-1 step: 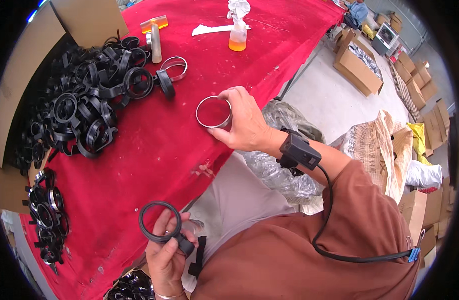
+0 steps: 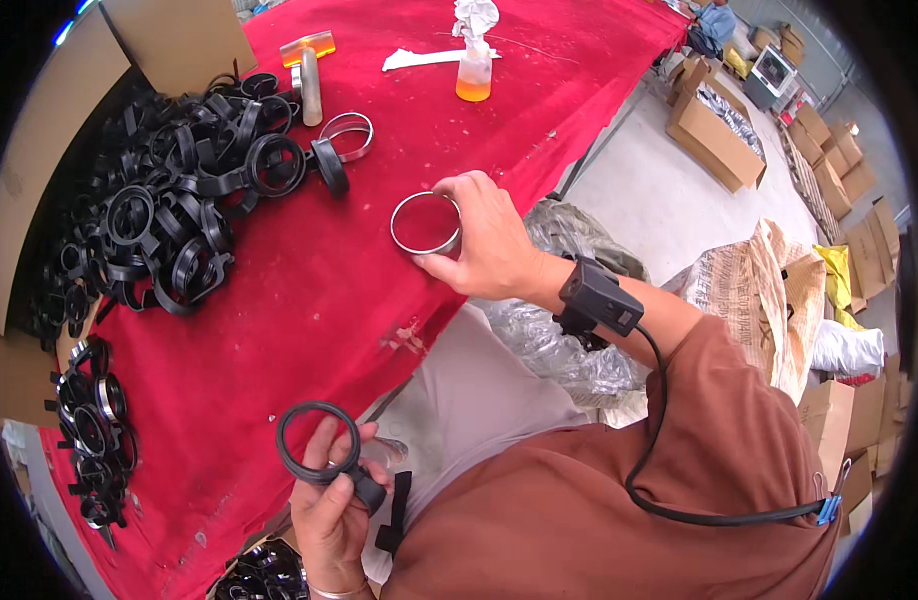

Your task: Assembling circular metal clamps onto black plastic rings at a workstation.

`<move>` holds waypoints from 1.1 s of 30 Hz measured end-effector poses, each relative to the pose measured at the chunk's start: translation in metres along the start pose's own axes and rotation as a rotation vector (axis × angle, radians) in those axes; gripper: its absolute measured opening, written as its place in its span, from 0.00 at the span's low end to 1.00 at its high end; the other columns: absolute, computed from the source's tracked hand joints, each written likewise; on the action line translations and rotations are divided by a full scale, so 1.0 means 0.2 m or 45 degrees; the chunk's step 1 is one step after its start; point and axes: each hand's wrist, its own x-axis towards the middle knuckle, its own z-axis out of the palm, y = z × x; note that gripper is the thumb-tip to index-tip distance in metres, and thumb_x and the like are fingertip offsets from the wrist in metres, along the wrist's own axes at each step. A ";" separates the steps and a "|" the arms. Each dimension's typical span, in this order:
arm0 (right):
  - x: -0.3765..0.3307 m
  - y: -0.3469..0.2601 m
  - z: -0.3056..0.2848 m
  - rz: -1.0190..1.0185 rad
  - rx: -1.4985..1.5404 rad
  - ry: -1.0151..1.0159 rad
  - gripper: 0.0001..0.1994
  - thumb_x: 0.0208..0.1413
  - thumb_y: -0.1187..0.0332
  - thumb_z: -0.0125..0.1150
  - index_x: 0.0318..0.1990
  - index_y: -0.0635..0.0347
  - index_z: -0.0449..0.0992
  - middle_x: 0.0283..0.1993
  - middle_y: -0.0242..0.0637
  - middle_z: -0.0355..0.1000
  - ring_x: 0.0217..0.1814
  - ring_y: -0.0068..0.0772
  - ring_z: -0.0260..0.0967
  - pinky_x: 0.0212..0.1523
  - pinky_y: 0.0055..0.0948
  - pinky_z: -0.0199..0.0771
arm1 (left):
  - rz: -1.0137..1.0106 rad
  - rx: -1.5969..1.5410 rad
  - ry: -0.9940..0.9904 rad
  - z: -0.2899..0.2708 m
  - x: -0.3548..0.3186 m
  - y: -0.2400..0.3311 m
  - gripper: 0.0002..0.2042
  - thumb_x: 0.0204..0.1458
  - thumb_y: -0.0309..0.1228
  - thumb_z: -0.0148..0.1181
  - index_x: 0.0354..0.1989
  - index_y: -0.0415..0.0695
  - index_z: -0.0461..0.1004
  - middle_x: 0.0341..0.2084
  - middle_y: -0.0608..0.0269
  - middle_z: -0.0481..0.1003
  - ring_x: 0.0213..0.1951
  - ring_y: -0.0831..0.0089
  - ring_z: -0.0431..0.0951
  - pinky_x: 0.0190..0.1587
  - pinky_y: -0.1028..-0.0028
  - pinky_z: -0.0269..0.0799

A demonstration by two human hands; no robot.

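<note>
Over the middle of the red-covered table, my right hand [image 2: 484, 240] grips a thin silver metal ring [image 2: 395, 238] at its right rim, thumb below and fingers above. My left hand [image 2: 331, 515] is low at the table's front edge. Its fingers are closed round a black ring with a stub-like arm [image 2: 287, 455], and the ring's opening faces up. The two rings are well apart. Another silver ring [image 2: 369, 135] lies farther back on the cloth, beside a black ring piece [image 2: 331, 168] standing on edge.
A large heap of black ring parts [image 2: 179, 200] covers the left side, by cardboard flaps [image 2: 54, 110]. More rings [image 2: 91, 430] are stacked below it. A mallet with an orange head [image 2: 309, 48] and a bottle of orange liquid [image 2: 473, 82] stand farther back. Plastic wrapping [image 2: 569, 350] lies right of my legs.
</note>
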 end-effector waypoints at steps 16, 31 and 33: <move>0.37 0.04 -0.15 -0.489 -0.168 -1.066 0.37 0.32 0.70 0.69 0.56 0.64 0.63 0.48 0.46 0.61 0.50 0.48 0.62 0.50 0.35 0.65 | 0.088 0.150 -0.010 -0.02 -0.09 0.01 0.31 0.59 0.46 0.43 0.68 0.56 0.38 0.51 0.30 0.64 0.31 0.61 0.76 0.28 0.66 0.75; 0.16 -0.20 -0.24 -0.776 0.005 -0.413 0.28 0.34 0.70 0.66 0.49 0.62 0.67 0.43 0.44 0.63 0.47 0.44 0.62 0.45 0.33 0.67 | -0.028 -0.167 -0.020 0.05 -0.05 0.08 0.28 0.60 0.55 0.27 0.67 0.60 0.43 0.58 0.32 0.56 0.31 0.59 0.76 0.28 0.65 0.74; 0.14 -0.33 -0.26 -0.439 0.370 -0.677 0.35 0.30 0.66 0.73 0.53 0.61 0.67 0.44 0.46 0.65 0.46 0.49 0.64 0.46 0.36 0.69 | -0.073 -0.200 -0.037 0.06 0.00 0.09 0.27 0.60 0.55 0.26 0.66 0.60 0.45 0.58 0.32 0.57 0.31 0.59 0.76 0.29 0.65 0.74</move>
